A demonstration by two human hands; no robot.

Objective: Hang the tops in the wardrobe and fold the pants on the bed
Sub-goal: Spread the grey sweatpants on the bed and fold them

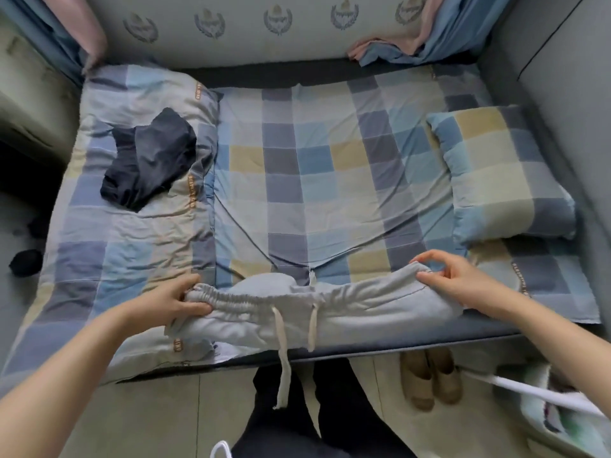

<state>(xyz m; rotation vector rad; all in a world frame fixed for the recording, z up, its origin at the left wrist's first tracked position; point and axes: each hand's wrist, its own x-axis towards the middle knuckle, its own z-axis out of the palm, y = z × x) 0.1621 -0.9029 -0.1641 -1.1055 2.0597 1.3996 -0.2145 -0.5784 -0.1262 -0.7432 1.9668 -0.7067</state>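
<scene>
Grey sweatpants [330, 312] lie across the near edge of the bed [330, 160], waistband side toward you, two pale drawstrings [281, 358] hanging over the mattress edge toward the floor. Your left hand [175, 300] grips the elastic waistband at its left end, fingers curled round the bunched fabric. Your right hand [453, 276] pinches the right end of the pants, thumb underneath, the other fingers loosely curled above. Pants sit partly on the checked quilt [132, 252] at left, partly on the checked sheet. A dark garment [148, 160] lies crumpled on the quilt, well apart from the pants. Checked pillow [502, 173] at right. Slippers [429, 378] on the floor just beside the bed edge. Your dark trouser legs are below centre.
</scene>
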